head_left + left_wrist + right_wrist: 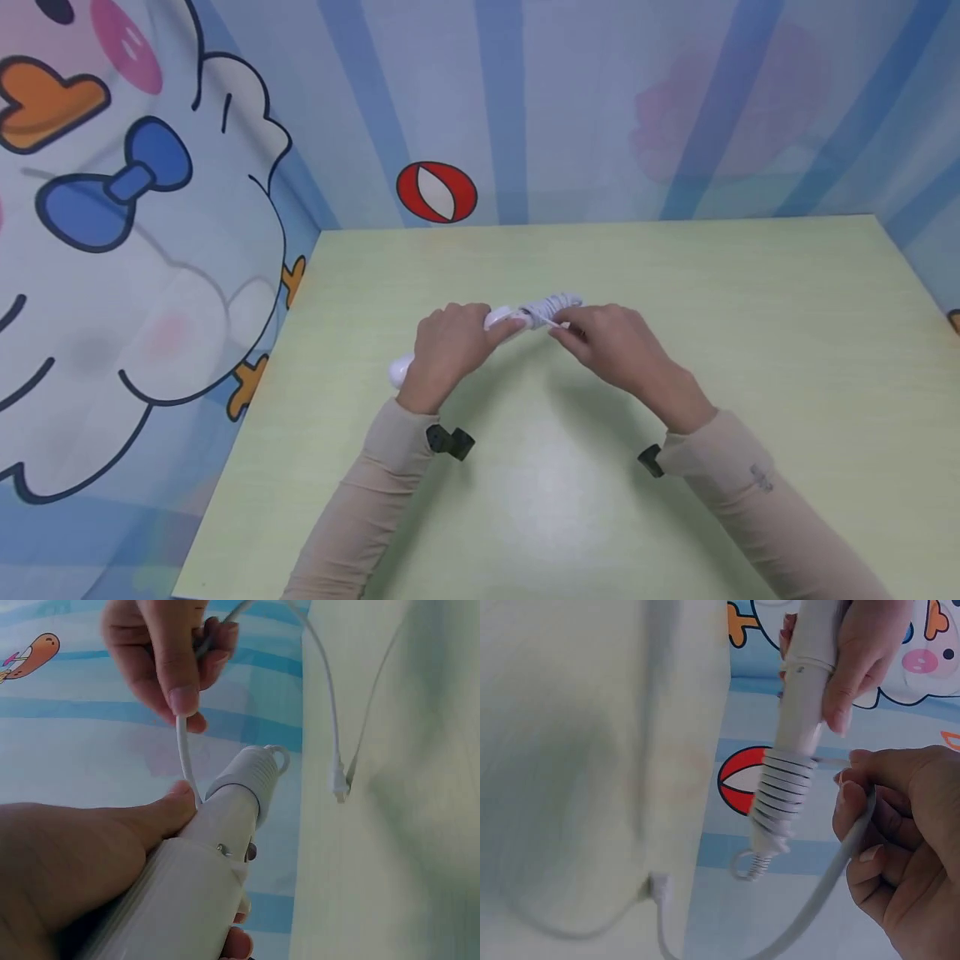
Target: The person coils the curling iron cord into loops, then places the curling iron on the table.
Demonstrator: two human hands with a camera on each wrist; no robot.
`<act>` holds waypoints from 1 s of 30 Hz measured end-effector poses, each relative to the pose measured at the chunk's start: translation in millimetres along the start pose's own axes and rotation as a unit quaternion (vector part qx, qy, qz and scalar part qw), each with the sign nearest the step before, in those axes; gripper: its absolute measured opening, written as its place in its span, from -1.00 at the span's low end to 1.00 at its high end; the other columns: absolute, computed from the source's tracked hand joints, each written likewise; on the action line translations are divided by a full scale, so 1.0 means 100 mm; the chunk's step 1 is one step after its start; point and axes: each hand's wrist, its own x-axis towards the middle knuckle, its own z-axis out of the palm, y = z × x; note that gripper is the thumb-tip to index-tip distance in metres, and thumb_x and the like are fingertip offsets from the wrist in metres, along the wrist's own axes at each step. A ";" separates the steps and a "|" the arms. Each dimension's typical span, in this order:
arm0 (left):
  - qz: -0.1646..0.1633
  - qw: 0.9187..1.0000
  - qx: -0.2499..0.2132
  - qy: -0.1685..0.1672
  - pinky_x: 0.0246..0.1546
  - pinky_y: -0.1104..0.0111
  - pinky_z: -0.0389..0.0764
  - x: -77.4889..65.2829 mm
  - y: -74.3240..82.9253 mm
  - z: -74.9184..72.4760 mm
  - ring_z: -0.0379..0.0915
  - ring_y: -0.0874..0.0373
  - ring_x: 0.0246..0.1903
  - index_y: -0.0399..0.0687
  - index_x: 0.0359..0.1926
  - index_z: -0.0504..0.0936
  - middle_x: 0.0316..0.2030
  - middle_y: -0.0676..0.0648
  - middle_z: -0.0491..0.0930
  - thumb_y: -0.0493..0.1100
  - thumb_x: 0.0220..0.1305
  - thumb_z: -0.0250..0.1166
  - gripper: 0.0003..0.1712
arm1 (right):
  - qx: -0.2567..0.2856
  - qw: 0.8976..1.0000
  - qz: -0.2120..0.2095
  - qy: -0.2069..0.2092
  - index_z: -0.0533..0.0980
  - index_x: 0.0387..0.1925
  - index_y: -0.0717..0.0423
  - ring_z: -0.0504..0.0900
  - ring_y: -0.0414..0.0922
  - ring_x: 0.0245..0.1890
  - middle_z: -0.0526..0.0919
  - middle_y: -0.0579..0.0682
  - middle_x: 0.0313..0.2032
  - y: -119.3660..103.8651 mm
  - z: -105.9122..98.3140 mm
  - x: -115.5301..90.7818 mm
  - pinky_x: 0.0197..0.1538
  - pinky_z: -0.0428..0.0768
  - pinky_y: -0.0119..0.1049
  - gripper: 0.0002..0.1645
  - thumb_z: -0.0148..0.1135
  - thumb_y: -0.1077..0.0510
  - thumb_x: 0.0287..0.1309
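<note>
- Head view. The left hand (452, 342) is wrapped around a white cylindrical handheld appliance (400, 371), whose rounded end projects behind the palm. The appliance is held above the pale tabletop (750, 292), tilted, its far end directed up and to the right of the view.
- Head view, at that far end. A white power cord (555, 310) is wound around the appliance in close turns; the right hand (618, 346), just beside the turns, pinches a free length of the cord.
- Head view, surroundings. The beige right sleeve (787, 517) bears a small grey mark, too small to read. Behind the tabletop stands a blue striped backdrop (585, 108) printed with a red-and-white ball (437, 192); a cartoon bird (225, 208) with a blue bow tie fills the left.
- Left wrist view. The left thumb lies along the appliance, its tip near the wound turns. The right hand grips the cord between thumb and fingers, a short span running from there to the appliance. The cord's other portion arches over and descends to a white plug (340, 778) at the tabletop.
- Right wrist view. The turns lie side by side around the narrower end, below the left hand's grip; a small cord loop (742, 866) protrudes at the tip. The right thumb and forefinger pinch the cord beside the uppermost turn.
</note>
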 end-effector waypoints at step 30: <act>0.082 0.962 -0.253 -0.063 -0.53 0.32 0.48 -0.07 -0.05 -0.25 0.45 0.15 -0.51 0.17 -0.27 0.55 -0.48 0.05 0.52 0.44 0.15 -0.02 -0.47 | 0.356 0.933 0.061 0.000 0.59 -0.10 0.12 0.61 -0.24 -0.12 0.67 -0.02 -0.17 0.35 0.35 -0.02 -0.07 0.53 -0.29 -0.74 0.18 0.15 0.19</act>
